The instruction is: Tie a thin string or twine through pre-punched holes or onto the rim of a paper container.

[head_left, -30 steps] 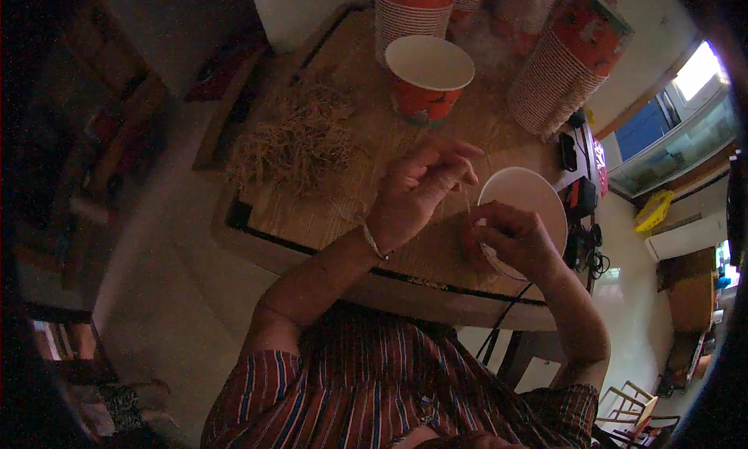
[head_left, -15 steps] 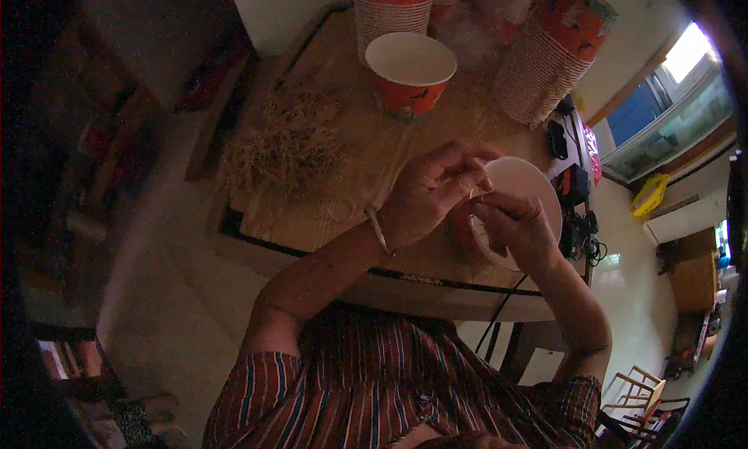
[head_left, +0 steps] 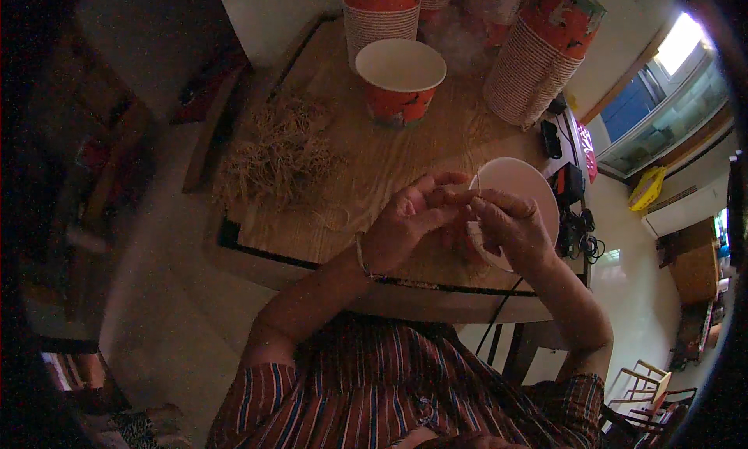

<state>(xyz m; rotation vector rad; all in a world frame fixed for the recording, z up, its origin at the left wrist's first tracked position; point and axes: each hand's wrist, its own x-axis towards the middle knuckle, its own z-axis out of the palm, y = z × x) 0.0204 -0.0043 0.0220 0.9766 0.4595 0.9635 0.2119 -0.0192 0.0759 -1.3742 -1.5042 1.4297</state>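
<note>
My right hand [head_left: 516, 229] pinches a thin pale strand [head_left: 478, 182] over a red paper bowl [head_left: 520, 171] with a white inside, which stands near the table's front edge. Against its fingertips rest the thumb and forefinger of my left hand [head_left: 411, 221], closed on the same strand as far as I can see; the other left fingers are loosely curled. My fingers hide most of the strand, and my right hand covers part of the bowl. A tangled heap of dry, root-like strands [head_left: 284, 153] lies to the left on the wooden table [head_left: 374, 164].
Another red paper bowl [head_left: 401, 98] stands farther back. Behind it rises a stack of nested paper bowls [head_left: 382, 30], and a leaning stack [head_left: 534, 71] is at the right. Black adapters and cables [head_left: 573, 184] lie along the right edge. A cord [head_left: 502, 305] hangs in front of the table.
My left hand has shifted slightly left and down, its fingers opening out a little. The strand now stands up above my right fingertips. The whole view has moved slightly.
</note>
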